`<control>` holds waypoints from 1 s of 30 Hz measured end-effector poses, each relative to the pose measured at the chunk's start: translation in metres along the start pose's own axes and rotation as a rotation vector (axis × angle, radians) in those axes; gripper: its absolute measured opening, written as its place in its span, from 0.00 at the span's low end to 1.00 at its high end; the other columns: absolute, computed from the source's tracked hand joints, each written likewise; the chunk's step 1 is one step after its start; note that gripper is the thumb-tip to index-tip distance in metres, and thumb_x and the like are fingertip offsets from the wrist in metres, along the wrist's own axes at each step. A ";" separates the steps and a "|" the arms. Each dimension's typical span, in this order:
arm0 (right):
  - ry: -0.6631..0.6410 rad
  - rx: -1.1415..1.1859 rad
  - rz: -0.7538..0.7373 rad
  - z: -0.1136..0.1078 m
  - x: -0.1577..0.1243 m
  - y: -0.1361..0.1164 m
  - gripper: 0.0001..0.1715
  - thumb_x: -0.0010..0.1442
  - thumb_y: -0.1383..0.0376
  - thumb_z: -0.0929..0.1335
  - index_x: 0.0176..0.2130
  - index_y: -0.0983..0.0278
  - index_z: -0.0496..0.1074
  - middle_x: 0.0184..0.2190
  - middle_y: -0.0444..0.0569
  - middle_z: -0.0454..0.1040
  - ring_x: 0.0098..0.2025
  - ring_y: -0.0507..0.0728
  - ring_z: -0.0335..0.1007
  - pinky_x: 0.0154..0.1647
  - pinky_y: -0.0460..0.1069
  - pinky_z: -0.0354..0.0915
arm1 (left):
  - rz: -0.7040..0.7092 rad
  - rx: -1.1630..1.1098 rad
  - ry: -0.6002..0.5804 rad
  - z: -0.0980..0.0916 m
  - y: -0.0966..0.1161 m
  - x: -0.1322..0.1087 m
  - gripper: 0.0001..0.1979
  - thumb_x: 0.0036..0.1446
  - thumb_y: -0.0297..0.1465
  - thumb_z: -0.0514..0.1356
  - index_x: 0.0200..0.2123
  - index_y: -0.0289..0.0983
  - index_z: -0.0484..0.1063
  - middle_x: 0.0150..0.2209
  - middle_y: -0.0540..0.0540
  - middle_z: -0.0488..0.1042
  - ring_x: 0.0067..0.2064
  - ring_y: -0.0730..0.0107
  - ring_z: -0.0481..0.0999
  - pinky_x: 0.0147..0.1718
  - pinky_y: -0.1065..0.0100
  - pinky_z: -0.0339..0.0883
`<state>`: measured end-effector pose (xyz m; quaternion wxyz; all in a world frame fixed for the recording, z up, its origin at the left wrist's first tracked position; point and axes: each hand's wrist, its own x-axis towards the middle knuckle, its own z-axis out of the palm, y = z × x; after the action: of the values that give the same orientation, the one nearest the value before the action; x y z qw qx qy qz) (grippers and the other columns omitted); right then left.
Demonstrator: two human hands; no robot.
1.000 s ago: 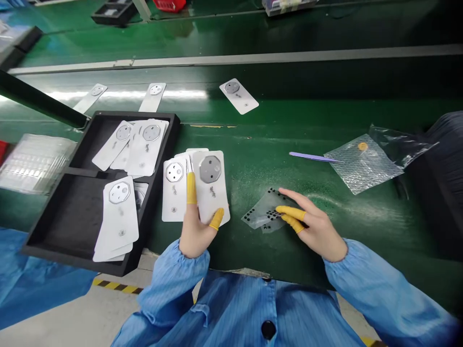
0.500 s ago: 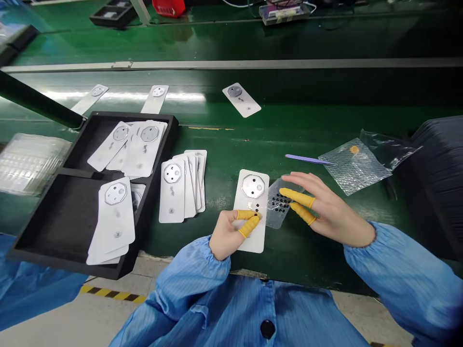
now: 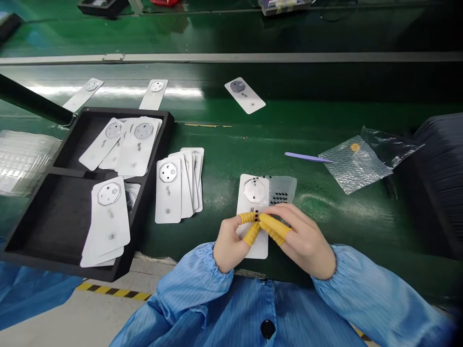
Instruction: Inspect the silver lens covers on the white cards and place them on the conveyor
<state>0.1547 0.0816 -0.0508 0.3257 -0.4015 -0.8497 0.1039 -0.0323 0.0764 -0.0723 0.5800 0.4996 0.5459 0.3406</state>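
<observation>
A white panel (image 3: pixel 261 248) with rounded corners and an octagonal mark lies on the green table in front of me. Above it is a clear sheet of small black dots (image 3: pixel 285 184), tilted across the panel's right side. My left hand (image 3: pixel 233 239), with yellow finger cots, pinches the sheet's near left corner by a few dots. My right hand (image 3: pixel 302 236), also in yellow cots, has its fingertips closed at that same corner, touching or nearly touching the left ones. Whether a single dot sits between the right fingertips is hidden.
Left of the panel lies a fanned stack of white panels (image 3: pixel 168 195). Beyond it a black divided tray (image 3: pixel 39 217) holds more panels. Purple tweezers (image 3: pixel 307 157) and a bubble-wrap pouch (image 3: pixel 352 168) lie at right. A loose panel (image 3: pixel 249 99) rests farther back.
My right hand has moved left and nearer to me, and its fingers have closed beside the left fingertips. The dotted sheet has turned, its far edge now crossing the panel's octagon.
</observation>
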 end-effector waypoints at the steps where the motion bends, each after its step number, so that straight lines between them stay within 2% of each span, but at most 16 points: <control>1: -0.026 0.053 -0.026 0.007 0.003 -0.003 0.14 0.59 0.76 0.63 0.45 0.66 0.70 0.43 0.57 0.74 0.46 0.59 0.70 0.40 0.56 0.74 | 0.049 0.036 -0.010 -0.001 -0.001 -0.001 0.13 0.54 0.31 0.62 0.41 0.30 0.78 0.40 0.40 0.81 0.42 0.57 0.80 0.44 0.60 0.74; 5: -0.061 0.112 -0.038 0.028 0.011 -0.006 0.12 0.63 0.74 0.61 0.44 0.67 0.69 0.40 0.55 0.74 0.43 0.57 0.72 0.38 0.52 0.75 | 0.184 0.187 -0.016 -0.008 -0.004 -0.006 0.14 0.55 0.28 0.59 0.45 0.33 0.76 0.41 0.42 0.81 0.40 0.59 0.80 0.42 0.62 0.74; 9: -0.002 0.176 -0.075 0.042 0.007 -0.001 0.15 0.62 0.73 0.62 0.49 0.67 0.68 0.44 0.57 0.73 0.46 0.57 0.71 0.42 0.53 0.74 | 0.261 0.326 0.007 -0.015 -0.008 -0.008 0.12 0.57 0.28 0.57 0.42 0.32 0.77 0.35 0.42 0.81 0.34 0.62 0.80 0.34 0.65 0.74; 11: 0.035 0.253 -0.040 0.051 0.003 0.000 0.15 0.62 0.73 0.63 0.49 0.67 0.67 0.44 0.57 0.72 0.46 0.57 0.70 0.43 0.53 0.73 | 0.300 0.376 0.029 -0.018 -0.011 -0.007 0.12 0.57 0.28 0.57 0.40 0.32 0.78 0.32 0.41 0.81 0.31 0.62 0.80 0.31 0.66 0.74; 13: 0.047 0.349 0.056 0.061 0.000 0.001 0.13 0.62 0.71 0.64 0.48 0.67 0.67 0.42 0.56 0.72 0.44 0.56 0.70 0.42 0.52 0.72 | 0.322 0.398 0.035 -0.019 -0.016 -0.006 0.12 0.56 0.28 0.57 0.40 0.32 0.78 0.31 0.40 0.81 0.31 0.61 0.80 0.31 0.66 0.74; 19: 0.040 0.473 0.302 0.076 0.002 0.000 0.06 0.63 0.68 0.63 0.40 0.63 0.69 0.38 0.50 0.72 0.41 0.53 0.72 0.41 0.50 0.71 | 0.297 0.382 0.013 -0.022 -0.024 -0.001 0.11 0.56 0.27 0.57 0.39 0.35 0.79 0.34 0.41 0.82 0.34 0.60 0.82 0.34 0.66 0.75; 22: 0.042 0.476 0.359 0.077 0.003 0.001 0.05 0.63 0.68 0.63 0.39 0.63 0.69 0.37 0.50 0.72 0.39 0.53 0.71 0.39 0.49 0.71 | 0.233 0.353 -0.036 -0.034 -0.020 -0.004 0.12 0.55 0.30 0.60 0.41 0.34 0.78 0.40 0.40 0.81 0.40 0.58 0.81 0.41 0.63 0.75; 24: 0.052 0.466 0.346 0.077 0.003 0.003 0.05 0.63 0.68 0.63 0.39 0.64 0.69 0.39 0.51 0.71 0.41 0.54 0.71 0.41 0.50 0.70 | 0.199 0.316 -0.016 -0.046 -0.015 -0.012 0.14 0.56 0.31 0.61 0.46 0.33 0.76 0.46 0.39 0.79 0.46 0.56 0.79 0.48 0.61 0.73; 26: 0.073 0.434 0.306 0.074 0.002 0.004 0.05 0.62 0.68 0.64 0.39 0.63 0.70 0.40 0.52 0.71 0.42 0.54 0.71 0.42 0.51 0.70 | 0.180 0.238 0.073 -0.057 -0.009 -0.023 0.22 0.59 0.30 0.58 0.57 0.34 0.66 0.49 0.39 0.77 0.47 0.57 0.79 0.47 0.62 0.74; 28: 0.116 0.390 0.297 0.066 0.004 0.006 0.06 0.61 0.69 0.65 0.39 0.63 0.71 0.41 0.52 0.71 0.42 0.55 0.71 0.41 0.51 0.71 | 0.163 0.106 0.166 -0.061 -0.003 -0.034 0.35 0.62 0.29 0.55 0.68 0.39 0.41 0.47 0.39 0.78 0.39 0.61 0.81 0.37 0.65 0.78; 29: 0.157 0.367 0.303 0.060 0.006 0.005 0.06 0.60 0.70 0.66 0.39 0.63 0.71 0.41 0.51 0.71 0.41 0.55 0.71 0.41 0.51 0.71 | 0.158 0.044 0.186 -0.060 -0.001 -0.037 0.40 0.63 0.30 0.54 0.68 0.40 0.29 0.45 0.40 0.79 0.35 0.63 0.82 0.31 0.66 0.78; 30: 0.207 0.336 0.306 0.053 0.009 0.004 0.07 0.59 0.71 0.67 0.39 0.62 0.71 0.40 0.51 0.71 0.41 0.56 0.71 0.40 0.52 0.70 | 0.154 0.007 0.189 -0.056 0.001 -0.039 0.43 0.63 0.30 0.54 0.67 0.41 0.23 0.43 0.40 0.79 0.34 0.63 0.81 0.29 0.67 0.78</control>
<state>0.1192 0.0952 -0.0886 0.4538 -0.4740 -0.7119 0.2501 -0.0930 0.0517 -0.0543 0.4963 0.5078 0.5591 0.4280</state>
